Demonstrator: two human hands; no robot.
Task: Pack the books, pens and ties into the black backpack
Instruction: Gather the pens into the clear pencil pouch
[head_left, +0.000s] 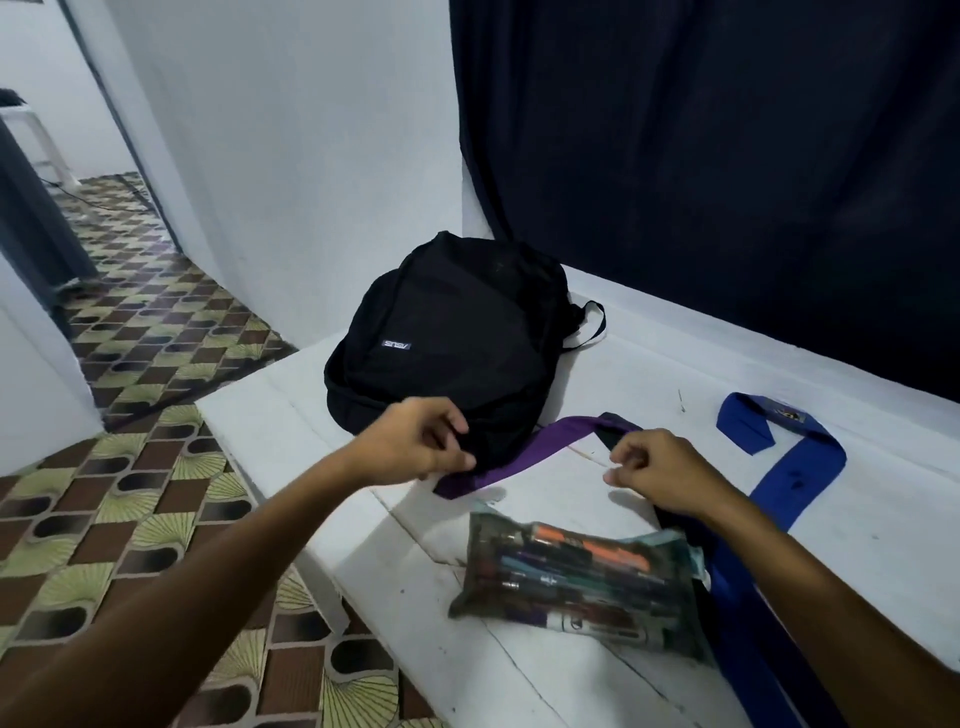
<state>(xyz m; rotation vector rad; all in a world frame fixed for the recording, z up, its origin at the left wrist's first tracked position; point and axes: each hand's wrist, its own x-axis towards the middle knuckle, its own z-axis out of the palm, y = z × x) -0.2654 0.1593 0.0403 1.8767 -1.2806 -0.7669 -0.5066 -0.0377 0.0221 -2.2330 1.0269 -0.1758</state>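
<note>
ASUS label is read inverted on black backpack (452, 332). Purple tie (524, 452) is pinched by left hand (421, 441), stretched toward curled, blurred right hand (660, 470); its grip cannot be told.

Both bare forearms extended forward; left hand (421, 441) and right hand (657, 470) with fingers curled, pinching.

Black backpack (457, 332), purple tie (524, 452), blue tie (795, 467), white table (675, 364).
</note>
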